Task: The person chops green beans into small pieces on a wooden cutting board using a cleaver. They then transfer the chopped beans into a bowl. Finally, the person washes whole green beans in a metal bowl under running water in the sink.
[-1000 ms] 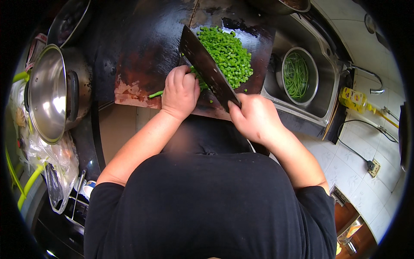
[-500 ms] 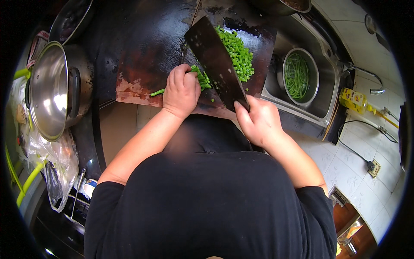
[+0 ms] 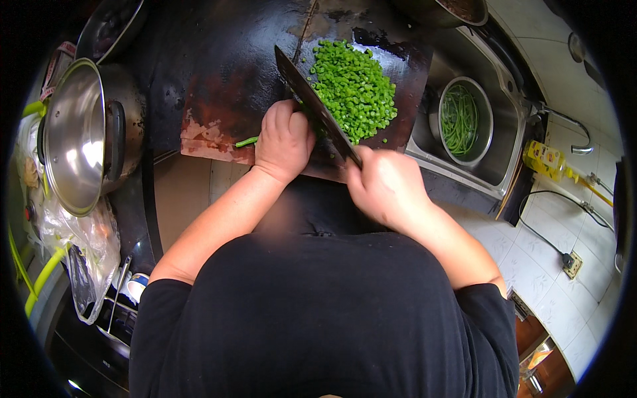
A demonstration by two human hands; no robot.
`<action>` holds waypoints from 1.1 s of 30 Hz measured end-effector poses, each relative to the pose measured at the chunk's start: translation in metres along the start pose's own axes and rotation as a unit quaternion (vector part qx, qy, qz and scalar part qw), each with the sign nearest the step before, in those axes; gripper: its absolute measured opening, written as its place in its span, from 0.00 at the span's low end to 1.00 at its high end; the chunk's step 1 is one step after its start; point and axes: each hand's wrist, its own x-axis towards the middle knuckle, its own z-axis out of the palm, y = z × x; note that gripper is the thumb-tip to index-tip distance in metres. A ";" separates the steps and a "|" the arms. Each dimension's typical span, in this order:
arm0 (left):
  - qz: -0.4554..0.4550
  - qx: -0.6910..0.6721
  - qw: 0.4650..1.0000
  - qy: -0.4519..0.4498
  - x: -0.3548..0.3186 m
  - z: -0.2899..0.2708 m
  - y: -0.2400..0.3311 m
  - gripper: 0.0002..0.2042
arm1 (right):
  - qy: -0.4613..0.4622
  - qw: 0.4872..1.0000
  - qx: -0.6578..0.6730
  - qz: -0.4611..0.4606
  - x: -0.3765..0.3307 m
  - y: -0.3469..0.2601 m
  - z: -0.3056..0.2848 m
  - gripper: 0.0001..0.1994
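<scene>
Bowl (image 3: 485,123) in the steel sink (image 3: 505,132) holds long green beans (image 3: 458,125).

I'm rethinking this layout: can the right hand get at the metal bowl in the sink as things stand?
Probably not right away: the right hand is closed on the cleaver. Otherwise the way looks free: the open-topped metal bowl stands in the sink, ahead and to the right.

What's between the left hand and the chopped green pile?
The cleaver: in the head view, its blade slants between the left hand and the chopped green pile, with its handle in the right hand.
</scene>
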 end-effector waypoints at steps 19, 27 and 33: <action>0.007 0.039 0.996 -0.075 0.009 -0.035 0.007 0.18 | 0.046 0.991 0.115 0.047 0.001 0.025 0.013 0.16; 0.056 -0.007 0.997 -0.062 -0.007 -0.021 -0.014 0.18 | 0.089 0.985 0.140 0.055 0.003 0.027 0.021 0.13; 0.048 -0.036 0.998 -0.035 -0.009 -0.019 -0.014 0.19 | 0.165 0.978 0.125 -0.004 -0.020 0.021 0.016 0.11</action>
